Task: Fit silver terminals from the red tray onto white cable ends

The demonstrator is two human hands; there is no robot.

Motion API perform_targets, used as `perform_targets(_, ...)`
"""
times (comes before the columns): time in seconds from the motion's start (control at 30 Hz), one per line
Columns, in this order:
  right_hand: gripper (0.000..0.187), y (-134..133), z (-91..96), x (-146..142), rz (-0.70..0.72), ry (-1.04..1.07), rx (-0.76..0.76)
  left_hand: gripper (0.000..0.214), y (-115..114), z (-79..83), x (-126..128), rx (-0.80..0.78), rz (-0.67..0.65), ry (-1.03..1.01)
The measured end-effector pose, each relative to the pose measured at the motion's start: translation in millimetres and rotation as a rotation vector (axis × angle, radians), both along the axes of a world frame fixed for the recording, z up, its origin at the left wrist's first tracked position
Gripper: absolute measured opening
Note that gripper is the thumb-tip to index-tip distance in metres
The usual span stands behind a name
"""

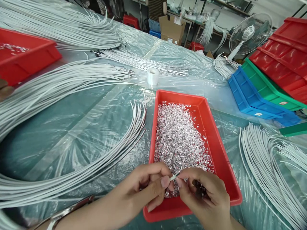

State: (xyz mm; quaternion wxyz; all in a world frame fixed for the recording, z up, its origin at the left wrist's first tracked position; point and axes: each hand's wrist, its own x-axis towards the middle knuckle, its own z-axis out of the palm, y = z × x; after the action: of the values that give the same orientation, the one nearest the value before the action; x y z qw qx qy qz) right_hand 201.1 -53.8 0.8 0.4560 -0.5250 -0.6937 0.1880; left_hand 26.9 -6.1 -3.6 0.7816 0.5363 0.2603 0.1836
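Observation:
My left hand [150, 185] pinches a white cable [173, 178] close to its end, thumb against forefinger. At the cable's dark tip, my right hand [207, 191] has its thumb and forefinger closed. A dark, crumpled-looking thing [199, 188] shows under the curled fingers of that hand; its kind is unclear. Both hands are over the near end of a red plastic tray [217, 140]. Inside the tray lies a heap of small shiny silver scraps [179, 137]. To the left, a curved bundle of white cables [120, 150] ends beside the tray.
More white cable bundles lie at the left [72, 75], back [146, 60] and right [266, 166]. A white roll [153, 77] stands behind the tray. Stacked bins [261, 92] and a fan [249, 33] are at right. Another person's hand [5, 90] is by a second red tray [31, 60].

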Motion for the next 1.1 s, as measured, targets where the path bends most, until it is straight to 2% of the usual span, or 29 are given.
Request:
perform_targets(0.3, 0.021, -4.9, -0.4, -2.6, -0.050, -0.016, -0.004, 0.028, -2.3, -4.4, 1.2, 0.019, 0.058, 0.031)
perform_targets(0.4, 0.021, -5.3, -1.0, -2.1, -0.042, -0.005, -0.034, 0.025, -4.7, -7.3, 1.7, 0.042, 0.100, 0.057)
perform_targets(0.57, 0.020, -5.4, -2.5, -1.2, 0.000, 0.007, -0.054, 0.026, -3.6, -5.2, 4.4, 0.113, 0.098, 0.081)
perform_targets(0.73, 0.021, -12.5, 0.2, -3.9, 0.090, 0.055, -0.077, 0.025, 2.9, -4.8, 6.8, 0.097, 0.242, 0.021)
perform_targets(0.83, 0.022, -10.8, 6.4, 1.4, 0.043, 0.085, -0.144, 0.027, 5.7, -7.2, 6.0, 0.045, 0.197, -0.001)
perform_targets(0.93, 0.015, -1.5, 11.2, 12.1, -0.046, 0.129, -0.269, 0.029, 7.4, -10.3, 3.2, -0.069, 0.136, -0.046)
perform_targets(1.1, 0.013, 11.7, 9.4, 23.4, -0.120, 0.214, -0.369, 0.031, 9.7, -13.1, -0.3, -0.195, 0.100, -0.116)
